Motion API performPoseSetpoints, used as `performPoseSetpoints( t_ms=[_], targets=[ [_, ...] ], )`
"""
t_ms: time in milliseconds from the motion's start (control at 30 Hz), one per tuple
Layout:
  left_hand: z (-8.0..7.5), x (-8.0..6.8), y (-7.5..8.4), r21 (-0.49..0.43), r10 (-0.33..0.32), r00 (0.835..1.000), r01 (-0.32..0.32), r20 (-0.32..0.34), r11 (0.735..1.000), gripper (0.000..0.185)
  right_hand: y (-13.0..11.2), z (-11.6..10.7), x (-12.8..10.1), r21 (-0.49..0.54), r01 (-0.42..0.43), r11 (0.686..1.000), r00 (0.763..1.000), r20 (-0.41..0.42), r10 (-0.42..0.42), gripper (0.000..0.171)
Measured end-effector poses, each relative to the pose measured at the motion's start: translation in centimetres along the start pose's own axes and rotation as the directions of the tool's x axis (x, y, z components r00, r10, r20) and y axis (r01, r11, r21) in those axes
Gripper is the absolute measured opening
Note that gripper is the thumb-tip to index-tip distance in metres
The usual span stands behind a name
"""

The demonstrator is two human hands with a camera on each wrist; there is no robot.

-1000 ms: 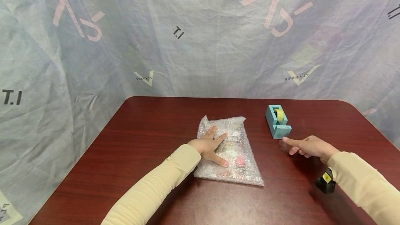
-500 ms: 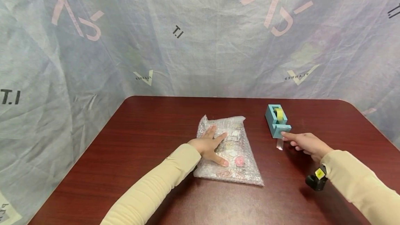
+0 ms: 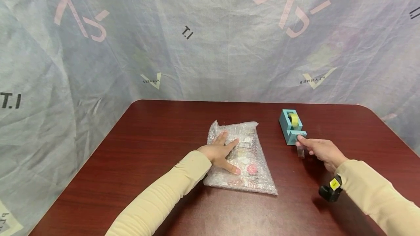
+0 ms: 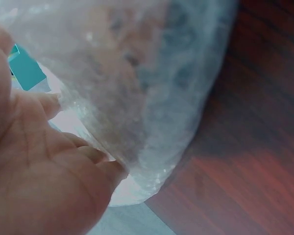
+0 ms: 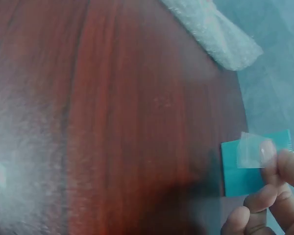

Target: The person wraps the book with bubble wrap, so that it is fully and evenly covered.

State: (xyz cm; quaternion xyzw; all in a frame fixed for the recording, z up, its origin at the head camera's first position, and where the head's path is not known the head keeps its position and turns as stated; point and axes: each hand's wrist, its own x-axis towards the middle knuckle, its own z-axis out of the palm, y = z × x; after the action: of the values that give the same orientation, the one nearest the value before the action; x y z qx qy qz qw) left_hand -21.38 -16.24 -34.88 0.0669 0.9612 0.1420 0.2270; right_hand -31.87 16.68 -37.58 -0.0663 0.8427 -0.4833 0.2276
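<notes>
A flat bubble-wrap package (image 3: 244, 156) with a pink spot showing through lies mid-table. My left hand (image 3: 219, 154) rests on it with fingers spread; the left wrist view shows the palm (image 4: 44, 166) against the wrap. To the right stands a teal tape dispenser (image 3: 290, 134) with a yellow-cored roll (image 3: 293, 120). At its front, my right hand (image 3: 323, 151) pinches a short strip of clear tape (image 3: 300, 151) between thumb and index finger. In the right wrist view the strip (image 5: 250, 151) overlaps the dispenser's teal front (image 5: 237, 181).
The dark red wood table (image 3: 157, 134) has rounded far corners. A grey printed fabric sheet (image 3: 210, 46) hangs behind it and along the left side. A black camera (image 3: 330, 189) hangs under my right wrist.
My right hand has moved slightly left to the dispenser's front and now pinches a tape strip. The left hand and package have stayed put.
</notes>
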Motion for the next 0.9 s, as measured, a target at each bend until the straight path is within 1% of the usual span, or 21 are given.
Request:
performPoseSetpoints(
  t_ms=[167, 300, 367, 500, 533, 767, 900],
  targets=[
    [0.1, 0.2, 0.0, 0.0, 0.002, 1.0, -0.002, -0.003, 1.0, 0.104, -0.5, -0.1, -0.1, -0.047, -0.01, 0.999, 1.0, 0.005, 0.011, 0.058],
    [0.0, 0.2, 0.0, 0.004, 0.002, 1.0, -0.002, -0.002, 1.0, 0.104, -1.3, -0.3, 0.1, -0.045, -0.059, 0.997, 0.997, 0.043, 0.061, 0.064],
    [0.0, 0.2, -0.1, 0.003, 0.002, 1.0, -0.002, 0.0, 1.0, 0.104, -1.6, -0.5, 0.2, -0.038, -0.081, 0.996, 0.994, 0.064, 0.084, 0.061],
    [0.0, 0.2, -0.1, 0.006, 0.002, 1.0, -0.002, 0.005, 1.0, 0.104, -2.0, -0.8, 0.3, -0.029, -0.103, 0.994, 0.991, 0.08, 0.105, 0.041],
    [0.0, 0.2, -0.1, 0.008, 0.0, 1.0, 0.0, 0.005, 1.0, 0.104, -2.0, -0.9, 0.3, -0.031, -0.104, 0.994, 0.991, 0.082, 0.107, 0.038],
    [-0.1, 0.1, -0.1, 0.015, -0.009, 1.0, 0.009, 0.001, 1.0, 0.103, -2.4, -0.9, 0.2, -0.006, -0.144, 0.99, 0.987, 0.075, 0.144, 0.036],
    [-0.1, 0.2, 0.1, 0.017, -0.006, 1.0, 0.006, 0.004, 1.0, 0.103, -2.5, -0.9, 0.3, 0.005, -0.159, 0.987, 0.984, 0.081, 0.158, 0.038]
  ],
)
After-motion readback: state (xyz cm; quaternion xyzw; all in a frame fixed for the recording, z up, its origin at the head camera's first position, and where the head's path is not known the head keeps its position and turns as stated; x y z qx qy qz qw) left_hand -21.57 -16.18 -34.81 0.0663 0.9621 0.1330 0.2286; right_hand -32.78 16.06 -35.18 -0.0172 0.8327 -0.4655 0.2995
